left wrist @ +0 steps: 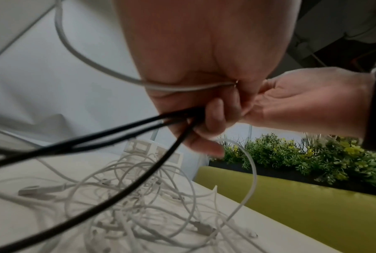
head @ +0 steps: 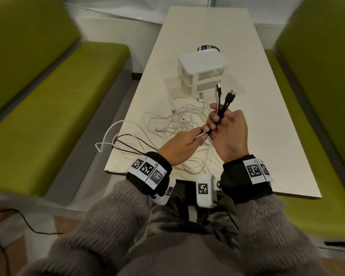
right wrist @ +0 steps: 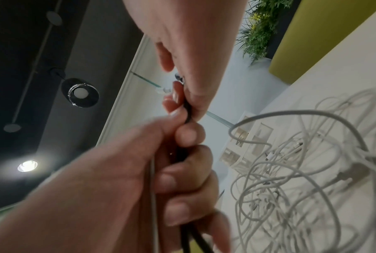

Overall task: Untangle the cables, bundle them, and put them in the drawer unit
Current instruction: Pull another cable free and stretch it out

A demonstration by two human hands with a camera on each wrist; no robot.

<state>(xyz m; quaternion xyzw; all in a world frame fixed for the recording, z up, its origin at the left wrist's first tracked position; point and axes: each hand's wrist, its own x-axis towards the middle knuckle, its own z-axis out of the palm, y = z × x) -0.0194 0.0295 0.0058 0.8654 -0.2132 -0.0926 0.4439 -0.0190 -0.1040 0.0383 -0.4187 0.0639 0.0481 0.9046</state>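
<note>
Above table [head: 267, 136], right hand [head: 230, 134] grips black cables [head: 224, 105], plugs up; left hand [head: 179, 145] pinches white cable [head: 200, 135] just below. White tangle [head: 177, 120] lies near drawer unit [head: 202, 70].

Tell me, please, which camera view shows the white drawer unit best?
The head view: the drawer unit stands whole on the table behind the white cables. Both wrist views show only a blurred part of it beyond the cables.

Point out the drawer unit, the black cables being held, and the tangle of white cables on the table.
drawer unit [head: 202, 62]: head view, on its white top panel.
black cables [head: 228, 100]: head view, on the strands just below the plugs, above the hands.
tangle of white cables [head: 179, 120]: head view, on the middle of the pile.
</note>
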